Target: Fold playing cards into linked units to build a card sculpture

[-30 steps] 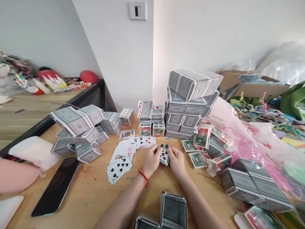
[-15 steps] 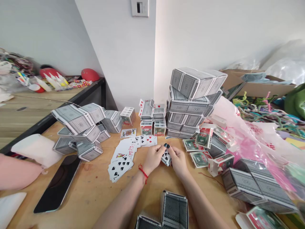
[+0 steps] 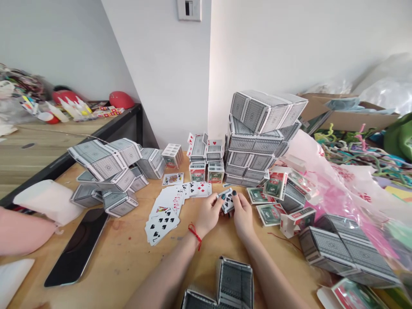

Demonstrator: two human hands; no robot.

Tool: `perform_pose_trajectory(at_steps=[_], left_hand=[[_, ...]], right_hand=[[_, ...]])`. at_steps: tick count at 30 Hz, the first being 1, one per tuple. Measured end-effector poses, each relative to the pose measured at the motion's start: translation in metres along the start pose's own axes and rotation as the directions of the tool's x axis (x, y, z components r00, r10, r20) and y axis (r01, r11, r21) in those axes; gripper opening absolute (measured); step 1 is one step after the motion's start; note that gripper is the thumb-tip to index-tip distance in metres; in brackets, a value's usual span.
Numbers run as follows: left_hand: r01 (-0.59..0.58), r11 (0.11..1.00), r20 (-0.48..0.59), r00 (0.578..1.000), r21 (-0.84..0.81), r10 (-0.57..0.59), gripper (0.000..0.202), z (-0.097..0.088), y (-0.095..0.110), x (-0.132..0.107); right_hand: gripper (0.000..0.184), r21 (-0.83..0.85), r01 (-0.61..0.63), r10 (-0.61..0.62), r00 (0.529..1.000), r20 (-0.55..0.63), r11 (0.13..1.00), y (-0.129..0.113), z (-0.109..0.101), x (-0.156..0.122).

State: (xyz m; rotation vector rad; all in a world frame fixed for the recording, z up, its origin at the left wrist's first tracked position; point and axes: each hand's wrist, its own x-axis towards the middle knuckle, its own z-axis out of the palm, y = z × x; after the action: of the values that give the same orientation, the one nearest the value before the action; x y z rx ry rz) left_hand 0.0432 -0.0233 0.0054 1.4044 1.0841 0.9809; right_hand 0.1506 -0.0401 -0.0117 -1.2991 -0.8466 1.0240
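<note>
I'd call this a craft room: nozzle-tipped bottles (image 3: 74,111) at upper left, fuzzy coloured strands (image 3: 349,156) at right, playing-card blocks (image 3: 96,161) across the desk (image 3: 128,253).

- We see smooth printed paper in the cards (image 3: 228,201) at centre
- Our phone (image 3: 77,249), lower left, shows a glossy face
- We read the tabletop (image 3: 128,262) as smooth wood
- We notice thin, shiny plastic in the pink wrap (image 3: 339,204) at right

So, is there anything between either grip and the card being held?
Nothing visible: the left grip and right grip both touch the card directly. Spread cards lie to the left and boxes to the right, apart from it. Its underside is hidden.
</note>
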Motion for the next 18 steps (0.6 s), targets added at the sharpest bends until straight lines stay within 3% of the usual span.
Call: perform_pose_trajectory(at_steps=[7, 10, 13, 18], left_hand=[[0.004, 0.992, -0.103, 0.995, 0.124, 0.009, 0.029, -0.001, 0.0, 0.001], [-0.017, 0.995, -0.124, 0.992, 0.1, 0.029, 0.021, -0.002, -0.002, 0.002], [-0.053, 0.994, -0.157, 0.985, 0.093, 0.067, 0.03, -0.004, -0.005, 0.003], [-0.112, 0.98, -0.111, 0.985, 0.168, 0.131, 0.026, -0.002, -0.008, 0.002]], right_hand=[[0.033, -0.026, 0.053, -0.052, 0.998, 0.034, 0.998, -0.005, 0.004, -0.002], [0.033, -0.03, 0.047, -0.045, 0.998, 0.042, 0.998, -0.006, 0.005, -0.003], [0.033, -0.061, 0.06, -0.059, 0.998, 0.032, 0.996, -0.003, 0.004, -0.002], [0.033, -0.15, 0.112, -0.113, 0.994, -0.002, 0.982, 0.004, 0.0, 0.0]])
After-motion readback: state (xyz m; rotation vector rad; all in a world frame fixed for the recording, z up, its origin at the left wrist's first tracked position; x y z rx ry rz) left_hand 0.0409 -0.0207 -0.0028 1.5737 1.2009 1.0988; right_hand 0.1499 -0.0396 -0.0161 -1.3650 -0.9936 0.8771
